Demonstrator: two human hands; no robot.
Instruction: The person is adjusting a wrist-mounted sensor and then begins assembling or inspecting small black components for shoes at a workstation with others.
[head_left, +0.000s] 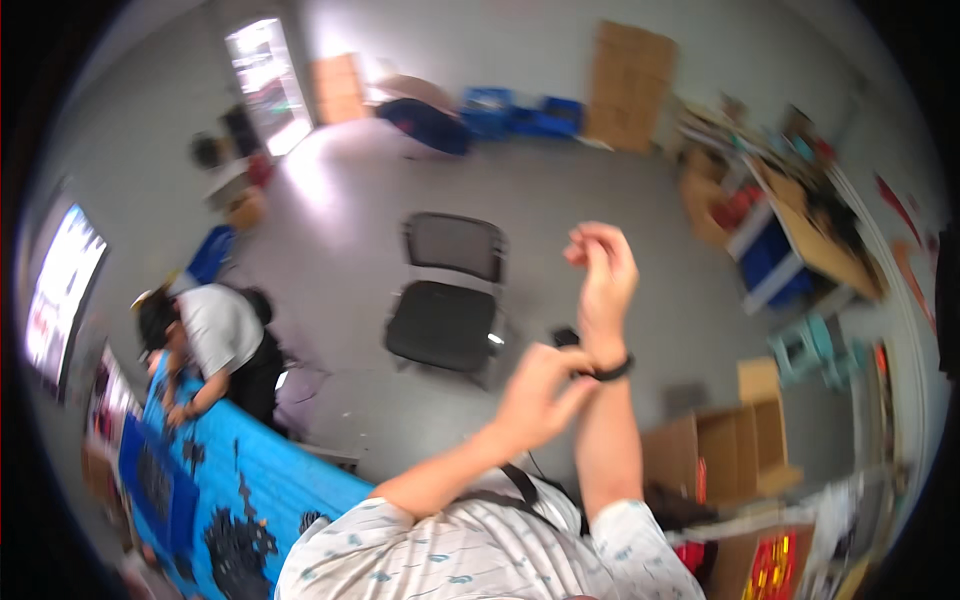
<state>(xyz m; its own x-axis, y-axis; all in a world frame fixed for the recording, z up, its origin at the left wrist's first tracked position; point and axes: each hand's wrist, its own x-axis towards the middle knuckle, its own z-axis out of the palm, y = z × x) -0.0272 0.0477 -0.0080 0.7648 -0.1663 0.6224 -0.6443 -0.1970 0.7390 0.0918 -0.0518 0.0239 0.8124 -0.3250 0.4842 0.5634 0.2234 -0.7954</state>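
Observation:
My right forearm is raised, with a black wristband (614, 369) around the wrist. My left hand (540, 395) reaches across to that wrist, its thumb and fingers closed on the band's inner side. The exact grip is slightly blurred. Above the band, my right hand (606, 275) is held up with its fingers loosely bent and a little apart, nothing in it. Beyond my hands stands a black chair (442, 325) with a mesh back.
At left, a person (222, 335) bends over a blue-covered table (290, 470) bearing dark pieces (238, 545) and a blue tray (158, 480). An open cardboard box (740, 450) stands at right, near a pale green stool (805, 350). Blue bins (490, 112) line the far wall.

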